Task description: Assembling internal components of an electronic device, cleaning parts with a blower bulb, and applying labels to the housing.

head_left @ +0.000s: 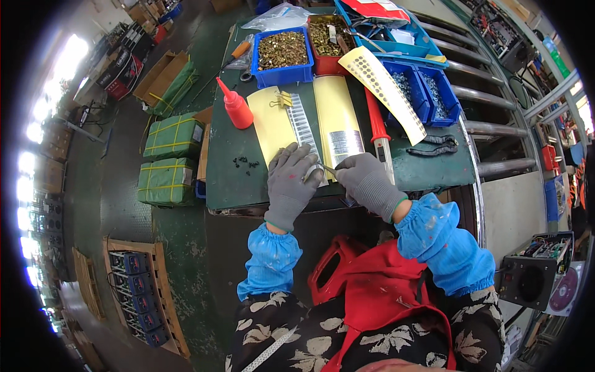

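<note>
My left hand (290, 180), in a grey glove, lies with its fingers stretched over the lower end of a label strip (300, 121) and a yellow backing sheet (266, 121). A gold binder clip (283, 99) sits on these sheets. In my right hand (367, 180), also gloved, a thin metal tool (326, 167) is gripped, its tip pointing left toward my left thumb. Its exact kind is hidden by the fingers. Just beyond the right hand lies another yellow sheet (334, 105) with a printed label (344, 142). A red-handled cutter (378, 127) rests to its right.
A red squeeze bottle (235, 105) stands at the left, near several small black screws (245, 163). Blue bins (284, 75) and a red bin (328, 67) of small metal parts line the far side. Black-handled pliers (434, 146) lie right. Rollers (489, 127) run beside the table.
</note>
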Demonstrator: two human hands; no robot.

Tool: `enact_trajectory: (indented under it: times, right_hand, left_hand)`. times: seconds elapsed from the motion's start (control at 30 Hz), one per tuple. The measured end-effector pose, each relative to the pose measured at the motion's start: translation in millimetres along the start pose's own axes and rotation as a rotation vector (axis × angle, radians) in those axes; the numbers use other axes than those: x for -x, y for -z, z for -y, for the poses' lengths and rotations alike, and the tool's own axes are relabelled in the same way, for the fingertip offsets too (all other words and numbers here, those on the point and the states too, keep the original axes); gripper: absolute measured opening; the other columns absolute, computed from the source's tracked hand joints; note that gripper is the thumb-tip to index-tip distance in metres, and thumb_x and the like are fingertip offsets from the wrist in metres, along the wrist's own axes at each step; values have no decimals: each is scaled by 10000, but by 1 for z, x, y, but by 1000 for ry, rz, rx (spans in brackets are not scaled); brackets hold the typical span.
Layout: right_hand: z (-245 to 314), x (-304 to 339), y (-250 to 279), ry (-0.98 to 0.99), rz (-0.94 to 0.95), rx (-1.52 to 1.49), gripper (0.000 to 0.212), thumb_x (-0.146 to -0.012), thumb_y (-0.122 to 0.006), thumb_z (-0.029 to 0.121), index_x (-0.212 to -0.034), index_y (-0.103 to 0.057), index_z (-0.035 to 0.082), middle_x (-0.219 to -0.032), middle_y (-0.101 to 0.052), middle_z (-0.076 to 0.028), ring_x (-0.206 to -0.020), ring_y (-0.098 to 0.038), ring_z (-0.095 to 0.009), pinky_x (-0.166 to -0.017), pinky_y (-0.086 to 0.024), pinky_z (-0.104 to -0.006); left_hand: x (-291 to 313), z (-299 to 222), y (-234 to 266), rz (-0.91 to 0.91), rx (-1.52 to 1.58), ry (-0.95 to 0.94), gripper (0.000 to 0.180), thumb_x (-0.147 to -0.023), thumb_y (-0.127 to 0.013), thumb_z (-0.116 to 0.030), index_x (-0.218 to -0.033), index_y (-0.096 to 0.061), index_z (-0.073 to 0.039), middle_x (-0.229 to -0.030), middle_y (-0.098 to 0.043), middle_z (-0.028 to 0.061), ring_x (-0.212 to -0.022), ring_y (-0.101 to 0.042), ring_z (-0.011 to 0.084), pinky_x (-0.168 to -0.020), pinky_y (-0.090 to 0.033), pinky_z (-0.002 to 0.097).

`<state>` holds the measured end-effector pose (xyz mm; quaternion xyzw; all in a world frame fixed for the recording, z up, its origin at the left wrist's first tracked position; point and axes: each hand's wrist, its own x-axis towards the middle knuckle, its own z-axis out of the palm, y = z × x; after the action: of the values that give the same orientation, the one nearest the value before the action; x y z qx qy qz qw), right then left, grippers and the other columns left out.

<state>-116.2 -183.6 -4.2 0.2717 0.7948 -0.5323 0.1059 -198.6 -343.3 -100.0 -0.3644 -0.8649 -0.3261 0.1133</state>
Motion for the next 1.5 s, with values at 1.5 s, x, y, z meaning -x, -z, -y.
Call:
enact_trajectory:
  times: [1.5]
  right_hand:
    - [-601, 805, 246, -463, -2535, -574, 114, -877, -574, 82, -859, -667, 18, -677, -624, -71, -503, -543, -135, -425, -415, -274]
  left_hand:
    - [-24, -521, -142, 594, 948, -626, 546, -1021, -529, -277, -1434, -441, 68, -1436, -504, 236, -1338, -485, 306, -1132, -361, 397]
